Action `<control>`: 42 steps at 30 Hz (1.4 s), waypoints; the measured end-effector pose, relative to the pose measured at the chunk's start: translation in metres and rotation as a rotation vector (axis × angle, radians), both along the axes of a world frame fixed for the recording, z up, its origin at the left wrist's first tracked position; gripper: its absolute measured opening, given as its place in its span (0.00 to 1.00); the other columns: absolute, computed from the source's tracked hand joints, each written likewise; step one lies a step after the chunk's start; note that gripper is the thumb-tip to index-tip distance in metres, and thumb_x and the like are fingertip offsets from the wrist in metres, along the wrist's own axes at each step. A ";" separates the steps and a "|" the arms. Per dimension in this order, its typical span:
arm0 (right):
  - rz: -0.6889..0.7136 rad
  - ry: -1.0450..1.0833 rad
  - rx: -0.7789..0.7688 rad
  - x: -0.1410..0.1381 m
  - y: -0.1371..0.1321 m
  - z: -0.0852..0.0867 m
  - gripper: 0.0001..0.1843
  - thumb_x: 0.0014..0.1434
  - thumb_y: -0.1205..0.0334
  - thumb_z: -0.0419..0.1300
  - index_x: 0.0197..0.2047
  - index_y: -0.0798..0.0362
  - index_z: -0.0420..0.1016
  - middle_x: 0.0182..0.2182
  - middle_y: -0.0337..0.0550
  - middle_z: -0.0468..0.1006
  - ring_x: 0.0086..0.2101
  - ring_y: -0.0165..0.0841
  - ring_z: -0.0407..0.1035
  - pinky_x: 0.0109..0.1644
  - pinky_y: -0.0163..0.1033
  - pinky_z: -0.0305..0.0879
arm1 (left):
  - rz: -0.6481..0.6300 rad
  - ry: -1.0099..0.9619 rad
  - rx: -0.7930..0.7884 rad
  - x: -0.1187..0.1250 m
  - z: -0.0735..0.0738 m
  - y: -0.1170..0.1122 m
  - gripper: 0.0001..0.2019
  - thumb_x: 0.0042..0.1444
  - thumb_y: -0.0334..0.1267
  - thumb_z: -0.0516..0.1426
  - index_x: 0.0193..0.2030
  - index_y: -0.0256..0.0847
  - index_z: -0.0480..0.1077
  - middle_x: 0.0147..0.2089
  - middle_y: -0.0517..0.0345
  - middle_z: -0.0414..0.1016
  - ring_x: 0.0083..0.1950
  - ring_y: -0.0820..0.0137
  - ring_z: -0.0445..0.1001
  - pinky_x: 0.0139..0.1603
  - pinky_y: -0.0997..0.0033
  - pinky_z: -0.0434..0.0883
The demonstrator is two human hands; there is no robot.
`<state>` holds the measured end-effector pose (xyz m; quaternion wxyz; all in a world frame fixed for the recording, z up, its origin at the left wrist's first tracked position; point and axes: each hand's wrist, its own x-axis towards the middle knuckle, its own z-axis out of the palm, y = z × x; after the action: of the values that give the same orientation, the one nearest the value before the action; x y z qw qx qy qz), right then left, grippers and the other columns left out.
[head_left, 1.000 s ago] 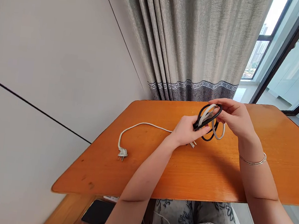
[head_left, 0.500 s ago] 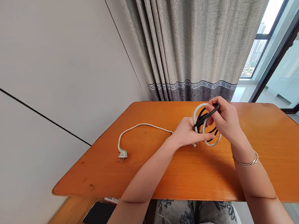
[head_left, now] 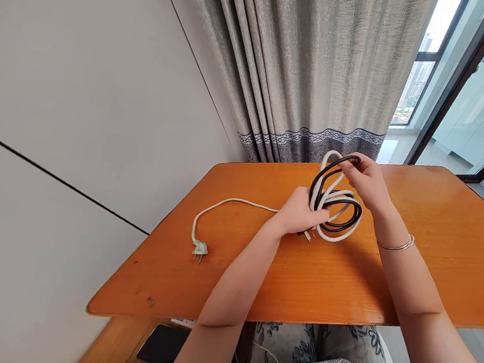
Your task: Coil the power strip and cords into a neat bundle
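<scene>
A tangle of a black cable [head_left: 357,217] and a white cable [head_left: 334,237] is held above the table. My left hand [head_left: 301,211] is closed round the coils at their left side, thumb across the front. A plug's metal prongs [head_left: 308,235] poke out below that hand. My right hand [head_left: 368,181] pinches a loop of the black cable at the upper right. From behind my left hand a white cord [head_left: 233,200] runs left along the tabletop to a white two-pin plug [head_left: 200,249] lying there.
The orange wooden table [head_left: 427,243] has rounded corners. A pale wall [head_left: 80,99] stands at the left, and a grey curtain [head_left: 325,68] hangs behind. Below the front edge, a dark phone-like object [head_left: 163,344] lies on a wooden surface near a thin white cord [head_left: 270,356].
The coils have spread out into larger, looser loops. My right hand has moved slightly up and right, drawing out a black loop. The plug on the table stays put.
</scene>
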<state>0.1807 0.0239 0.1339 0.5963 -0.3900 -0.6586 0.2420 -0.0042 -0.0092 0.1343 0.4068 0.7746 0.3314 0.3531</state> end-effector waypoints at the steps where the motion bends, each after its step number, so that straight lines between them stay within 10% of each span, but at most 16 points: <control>1: 0.031 0.035 0.026 0.000 0.004 -0.003 0.21 0.59 0.39 0.65 0.37 0.48 0.67 0.31 0.37 0.67 0.29 0.29 0.60 0.33 0.36 0.61 | -0.011 -0.014 -0.016 -0.002 0.002 0.000 0.05 0.41 0.37 0.57 0.23 0.39 0.68 0.23 0.62 0.67 0.27 0.73 0.64 0.30 0.72 0.65; 6: -0.252 0.064 0.362 -0.001 0.011 -0.015 0.27 0.55 0.43 0.70 0.51 0.43 0.66 0.45 0.44 0.68 0.33 0.31 0.63 0.31 0.38 0.67 | -0.033 -0.092 -0.083 -0.006 0.006 0.000 0.08 0.39 0.40 0.59 0.23 0.38 0.69 0.24 0.61 0.69 0.28 0.73 0.66 0.32 0.72 0.66; 10: -0.410 -0.198 0.520 0.002 0.003 -0.011 0.10 0.62 0.50 0.66 0.42 0.46 0.77 0.40 0.46 0.67 0.36 0.35 0.66 0.37 0.45 0.71 | -0.051 -0.139 -0.093 -0.006 0.006 0.001 0.08 0.40 0.39 0.60 0.23 0.38 0.68 0.23 0.61 0.68 0.27 0.73 0.65 0.32 0.72 0.66; 21: 0.082 -0.514 0.313 0.023 -0.006 -0.005 0.26 0.73 0.49 0.44 0.63 0.42 0.77 0.51 0.50 0.70 0.54 0.43 0.67 0.62 0.58 0.65 | 0.054 -0.174 -0.086 -0.011 0.008 0.008 0.08 0.37 0.40 0.60 0.22 0.38 0.69 0.21 0.63 0.66 0.25 0.74 0.63 0.30 0.72 0.65; 25: 0.233 -0.593 0.151 0.024 -0.014 -0.001 0.42 0.59 0.35 0.63 0.71 0.43 0.65 0.63 0.52 0.64 0.64 0.50 0.61 0.68 0.60 0.60 | 0.052 -0.165 -0.069 -0.013 0.010 0.009 0.08 0.37 0.40 0.59 0.21 0.38 0.69 0.21 0.62 0.67 0.26 0.74 0.63 0.29 0.73 0.64; 28: 0.184 -0.689 0.103 0.015 -0.021 0.001 0.47 0.55 0.46 0.69 0.74 0.46 0.60 0.66 0.54 0.62 0.65 0.52 0.61 0.68 0.59 0.60 | 0.062 -0.170 -0.095 -0.014 0.009 0.009 0.08 0.37 0.40 0.60 0.22 0.37 0.69 0.22 0.62 0.67 0.26 0.73 0.64 0.29 0.72 0.64; 36: -0.049 -0.832 0.125 -0.002 -0.027 0.005 0.18 0.61 0.60 0.59 0.52 0.54 0.79 0.38 0.48 0.69 0.39 0.42 0.67 0.44 0.47 0.67 | 0.051 -0.121 -0.083 -0.019 0.007 0.012 0.08 0.38 0.41 0.60 0.23 0.38 0.68 0.22 0.62 0.67 0.26 0.74 0.64 0.29 0.73 0.64; 42: 0.045 -0.675 0.205 -0.002 -0.019 -0.001 0.08 0.54 0.68 0.58 0.33 0.53 0.79 0.47 0.53 0.73 0.51 0.45 0.68 0.55 0.49 0.66 | 0.013 -0.106 -0.081 -0.020 0.008 0.014 0.08 0.38 0.41 0.59 0.22 0.38 0.68 0.22 0.62 0.67 0.26 0.74 0.64 0.30 0.73 0.63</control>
<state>0.1786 0.0047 0.1327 0.3755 -0.3713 -0.8480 0.0451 -0.0241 0.0050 0.1428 0.4524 0.7356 0.3284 0.3827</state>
